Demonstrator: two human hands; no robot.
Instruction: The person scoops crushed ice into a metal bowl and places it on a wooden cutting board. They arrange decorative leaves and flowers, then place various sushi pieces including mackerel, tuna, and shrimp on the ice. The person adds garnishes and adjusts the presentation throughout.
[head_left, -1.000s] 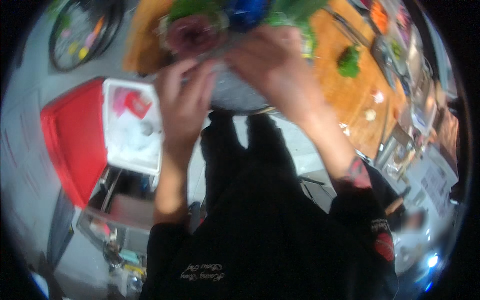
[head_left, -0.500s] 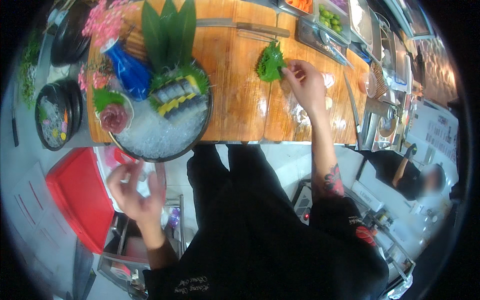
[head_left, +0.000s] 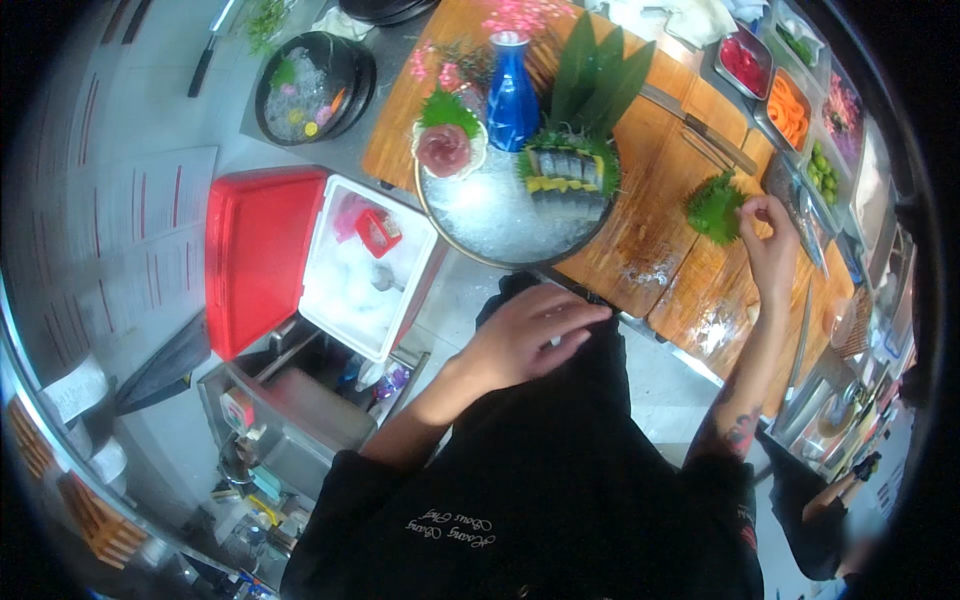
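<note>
My right hand (head_left: pixel 772 245) pinches the edge of a green shiso leaf (head_left: pixel 716 208) over the wooden cutting board (head_left: pixel 640 240). Below the board's front edge, my left hand (head_left: pixel 535 335) hovers before my dark apron, fingers stretched out and holding nothing. Beyond it stands a round dark-rimmed platter heaped with crushed ice (head_left: pixel 490 220). Silvery fish slices with yellow edges (head_left: pixel 566 172) lie on it against tall dark green leaves (head_left: pixel 592 85). A rosette of pinkish-red fish slices (head_left: pixel 444 150) sits in a small pale dish, beside a blue vase (head_left: pixel 512 100).
A knife (head_left: pixel 700 128) lies at the board's far side; another long blade (head_left: pixel 800 340) lies right. Containers of sliced carrot (head_left: pixel 787 110) and limes (head_left: pixel 822 172) line the far right. A white ice box (head_left: pixel 365 275) with its red lid (head_left: pixel 262 255) raised stands left. Another person (head_left: pixel 810 510) is at lower right.
The view has swung left, shifting the scene rightward. My left hand has moved from beside the ice box to in front of my body. My right hand still holds the shiso leaf.
</note>
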